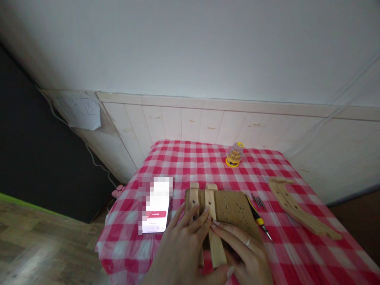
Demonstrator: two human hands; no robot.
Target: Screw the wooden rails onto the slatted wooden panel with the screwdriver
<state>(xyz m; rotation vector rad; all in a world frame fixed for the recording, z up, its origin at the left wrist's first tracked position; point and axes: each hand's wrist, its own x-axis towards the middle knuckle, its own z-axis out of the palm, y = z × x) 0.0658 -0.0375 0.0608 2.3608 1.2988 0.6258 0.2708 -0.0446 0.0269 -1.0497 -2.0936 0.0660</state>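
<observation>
Cloth edges: checked cloth (184,168) meets the wall (190,124) mid-frame, slants lower right.
Hands: lower centre; left hand (187,233) spread over two wooden strips (218,251) on a board (234,209); right hand (245,247) touches one, grip unclear.
Crowding board: phone (158,204) left, screwdriver (260,221) right.
Farther: bit case (235,155), upper right of board.

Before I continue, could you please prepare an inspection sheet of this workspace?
Surface: red-and-white checked cloth
Job's things: two wooden strips on a brown board with holes; screwdriver and metal bits beside it; curved wooden pieces at right
Clutter: lit phone at left; clear bit case at the back
Grasp: left fingers across both strips; right fingers touching the right strip; grip unclear
Cables: pale cable along the left wall
Surroundings: white panelled wall, paper sheet at left
</observation>
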